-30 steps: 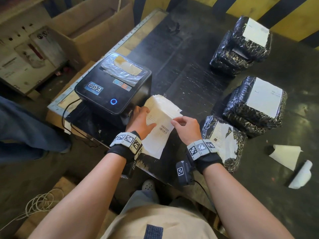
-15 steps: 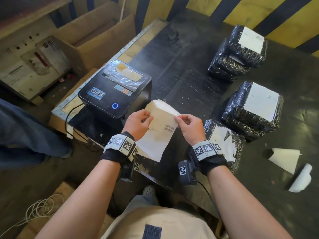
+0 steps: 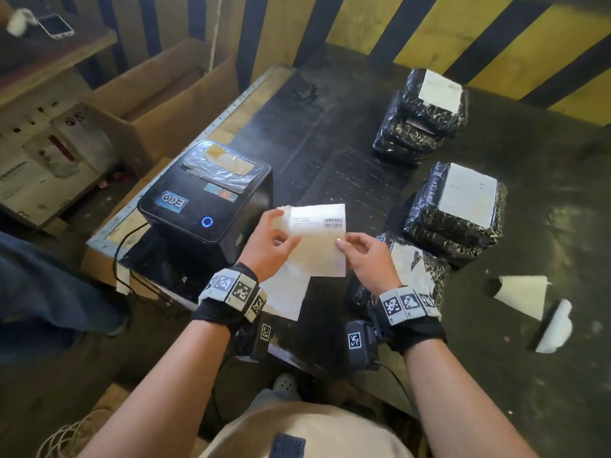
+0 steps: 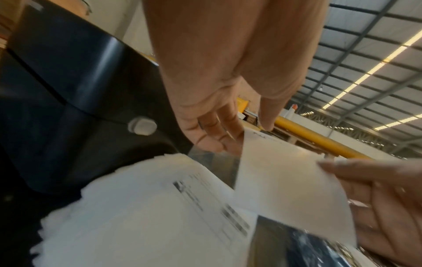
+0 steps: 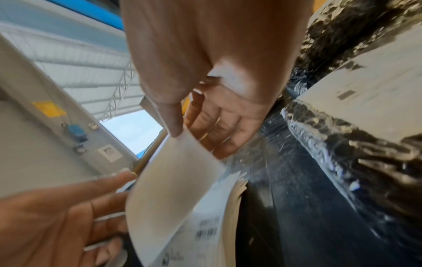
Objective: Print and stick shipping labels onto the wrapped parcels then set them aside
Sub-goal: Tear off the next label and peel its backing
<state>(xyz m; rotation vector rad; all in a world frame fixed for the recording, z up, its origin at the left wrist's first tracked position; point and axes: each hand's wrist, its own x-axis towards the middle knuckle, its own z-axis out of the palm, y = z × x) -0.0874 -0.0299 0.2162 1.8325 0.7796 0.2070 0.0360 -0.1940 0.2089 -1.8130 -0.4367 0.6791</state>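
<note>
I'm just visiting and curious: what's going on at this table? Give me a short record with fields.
Activity: peeling a white printed shipping label
Left hand: pinches the label's left edge
Right hand: pinches its right edge
Machine: black box-shaped label printer, blue ring light lit
Parcels: black plastic-wrapped parcels, already labelled
Litter: curled white backing papers on the dark table

An open cardboard box [image 3: 172, 94] stands left of the dark table [image 3: 545, 226]. Beyond the box, a phone [image 3: 56, 26] lies on a wooden shelf [image 3: 49, 61]. Near the box, a coiled white cord [image 3: 71, 436] lies on the floor.
</note>
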